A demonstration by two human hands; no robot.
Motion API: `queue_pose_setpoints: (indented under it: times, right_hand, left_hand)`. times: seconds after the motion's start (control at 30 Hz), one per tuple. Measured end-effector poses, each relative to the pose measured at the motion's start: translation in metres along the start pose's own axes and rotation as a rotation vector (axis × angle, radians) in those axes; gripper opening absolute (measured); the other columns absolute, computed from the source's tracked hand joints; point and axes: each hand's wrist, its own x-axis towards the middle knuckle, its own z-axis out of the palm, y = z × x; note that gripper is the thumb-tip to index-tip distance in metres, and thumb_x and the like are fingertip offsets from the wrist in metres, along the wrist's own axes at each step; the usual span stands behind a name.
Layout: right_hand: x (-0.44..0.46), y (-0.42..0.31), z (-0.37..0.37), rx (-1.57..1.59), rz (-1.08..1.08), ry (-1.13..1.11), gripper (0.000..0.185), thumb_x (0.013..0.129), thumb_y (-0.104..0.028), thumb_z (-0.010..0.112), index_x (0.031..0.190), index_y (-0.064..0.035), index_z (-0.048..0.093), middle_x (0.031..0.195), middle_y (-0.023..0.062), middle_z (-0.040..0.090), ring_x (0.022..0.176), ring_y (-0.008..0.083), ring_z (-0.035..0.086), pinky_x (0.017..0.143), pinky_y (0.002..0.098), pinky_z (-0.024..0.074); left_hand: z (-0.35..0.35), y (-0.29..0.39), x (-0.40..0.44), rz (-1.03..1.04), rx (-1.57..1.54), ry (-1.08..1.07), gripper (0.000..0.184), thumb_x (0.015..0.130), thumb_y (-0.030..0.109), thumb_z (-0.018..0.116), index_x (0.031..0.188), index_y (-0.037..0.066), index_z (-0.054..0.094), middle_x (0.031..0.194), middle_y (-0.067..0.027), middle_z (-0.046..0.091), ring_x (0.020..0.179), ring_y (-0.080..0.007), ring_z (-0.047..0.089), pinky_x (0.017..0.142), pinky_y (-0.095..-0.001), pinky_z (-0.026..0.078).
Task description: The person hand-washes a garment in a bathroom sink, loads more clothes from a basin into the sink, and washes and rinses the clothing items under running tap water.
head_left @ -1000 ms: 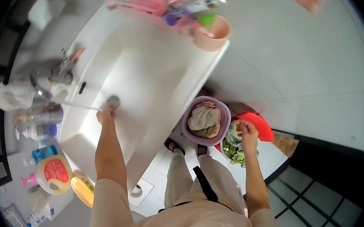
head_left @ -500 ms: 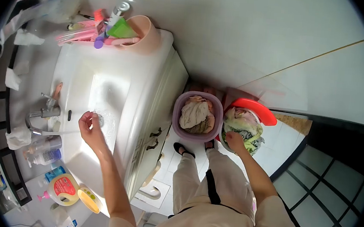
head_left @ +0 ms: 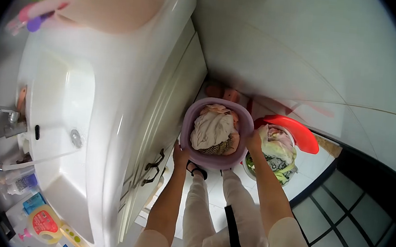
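A purple basin (head_left: 190, 118) stands low on the floor, filled with white, peach and striped cloth (head_left: 212, 128). On its left rim lies my left hand (head_left: 181, 154), its fingers against the outer wall. My right hand (head_left: 254, 142) grips the right rim, fingers partly hidden. Just right of it is a round container holding pale pink, green and lace-patterned clothes (head_left: 278, 151), with a red basin (head_left: 303, 136) behind. Water runs from the faucet (head_left: 15, 128) into the white sink (head_left: 56, 125) on the left.
A cabinet with dark handles (head_left: 153, 166) stands beneath the sink counter. Bottles, including a yellow one (head_left: 44, 223), line the counter at lower left. A peach cup (head_left: 119, 3) is at the upper left. The wall rises behind the basins; a black-framed lattice panel (head_left: 350, 217) is at right.
My left hand has left the sink and come down to the purple basin's left side. My right hand has moved from the clothes container to the basin's right rim. The view has shifted.
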Motion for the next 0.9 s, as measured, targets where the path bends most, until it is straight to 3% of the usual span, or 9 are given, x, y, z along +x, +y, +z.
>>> queue_pose_setpoints:
  times: [0.07, 0.17, 0.27, 0.37, 0.53, 0.67, 0.7, 0.83, 0.9]
  right_hand:
    - [0.0, 0.003, -0.001, 0.015, -0.019, 0.039, 0.03, 0.073, -0.02, 0.061, 0.094, 0.001, 0.055, 0.085, 0.0227, 0.062, 0.079, 0.0367, 0.061, 0.071, 0.041, 0.046]
    - [-0.009, 0.015, -0.003, 0.245, -0.126, 0.077, 0.02, 0.069, -0.009, 0.061, 0.086, 0.0006, 0.057, 0.077, 0.0098, 0.06, 0.071, 0.0216, 0.057, 0.064, 0.0322, 0.0447]
    - [-0.044, 0.002, -0.052, 0.328, -0.139, -0.009, 0.013, 0.068, -0.002, 0.06, 0.081, -0.0034, 0.056, 0.069, -0.005, 0.049, 0.063, 0.0077, 0.046, 0.055, 0.0238, 0.0383]
    - [-0.071, 0.025, -0.101, 0.517, -0.11, 0.036, 0.015, 0.069, -0.005, 0.062, 0.083, -0.0047, 0.057, 0.069, -0.0036, 0.047, 0.061, 0.0077, 0.04, 0.054, 0.0229, 0.0341]
    - [-0.176, -0.089, -0.214, 0.639, -0.299, 0.175, 0.02, 0.072, 0.003, 0.053, 0.091, -0.003, 0.054, 0.084, 0.0006, 0.055, 0.076, 0.0102, 0.052, 0.07, 0.0231, 0.0418]
    - [-0.246, -0.161, -0.265, 0.766, -0.435, 0.183, 0.025, 0.072, 0.005, 0.053, 0.096, -0.0022, 0.052, 0.091, 0.0044, 0.059, 0.081, 0.0113, 0.054, 0.077, 0.0236, 0.0421]
    - [-0.265, -0.18, -0.275, 0.756, -0.477, 0.175, 0.026, 0.071, 0.005, 0.054, 0.096, -0.0019, 0.052, 0.09, 0.0047, 0.059, 0.082, 0.0113, 0.054, 0.077, 0.0238, 0.0421]
    - [-0.33, -0.256, -0.287, 0.763, -0.684, 0.133, 0.034, 0.067, 0.005, 0.058, 0.1, -0.0013, 0.05, 0.087, 0.0053, 0.059, 0.079, 0.0095, 0.054, 0.074, 0.0222, 0.0422]
    - [-0.363, -0.312, -0.267, 0.847, -0.75, 0.066, 0.035, 0.069, 0.007, 0.057, 0.102, -0.001, 0.048, 0.085, 0.0051, 0.059, 0.072, 0.0083, 0.053, 0.068, 0.0208, 0.0425]
  left_hand:
    - [-0.003, -0.008, 0.014, -0.07, -0.143, -0.256, 0.027, 0.071, 0.009, 0.057, 0.097, 0.001, 0.059, 0.091, -0.0172, 0.063, 0.085, -0.0302, 0.06, 0.076, -0.0364, 0.046]
    - [-0.011, 0.014, 0.004, -0.086, -0.065, -0.159, 0.02, 0.07, 0.006, 0.055, 0.088, 0.0, 0.06, 0.078, -0.0145, 0.063, 0.072, -0.0254, 0.059, 0.069, -0.0338, 0.045]
    - [-0.041, 0.062, -0.04, -0.139, -0.172, -0.156, 0.021, 0.069, 0.006, 0.057, 0.088, 0.0, 0.06, 0.081, -0.0129, 0.063, 0.074, -0.0197, 0.058, 0.068, -0.031, 0.045]
    - [-0.074, 0.109, -0.092, -0.147, -0.242, -0.253, 0.024, 0.069, 0.007, 0.059, 0.092, 0.0, 0.06, 0.085, -0.0108, 0.064, 0.076, -0.0166, 0.058, 0.067, -0.0292, 0.046]
    - [-0.157, 0.187, -0.176, -0.09, -0.436, -0.37, 0.031, 0.072, 0.009, 0.059, 0.102, 0.002, 0.061, 0.088, -0.0091, 0.064, 0.078, -0.0151, 0.058, 0.07, -0.0269, 0.045]
    - [-0.233, 0.226, -0.22, 0.036, -0.48, -0.429, 0.03, 0.073, 0.009, 0.058, 0.102, 0.002, 0.061, 0.087, -0.0077, 0.063, 0.08, -0.0129, 0.057, 0.072, -0.0259, 0.045]
    - [-0.256, 0.237, -0.233, 0.047, -0.647, -0.455, 0.029, 0.075, 0.007, 0.057, 0.103, 0.002, 0.06, 0.085, -0.0061, 0.062, 0.077, -0.0115, 0.056, 0.069, -0.0241, 0.044]
    - [-0.324, 0.255, -0.244, 0.104, -0.81, -0.31, 0.031, 0.078, 0.006, 0.055, 0.108, 0.001, 0.058, 0.085, -0.0036, 0.059, 0.075, -0.0088, 0.053, 0.063, -0.0203, 0.042]
    - [-0.344, 0.25, -0.225, 0.103, -0.966, -0.187, 0.039, 0.082, 0.01, 0.055, 0.12, 0.003, 0.05, 0.102, -0.0065, 0.058, 0.081, -0.0116, 0.056, 0.067, -0.0225, 0.044]
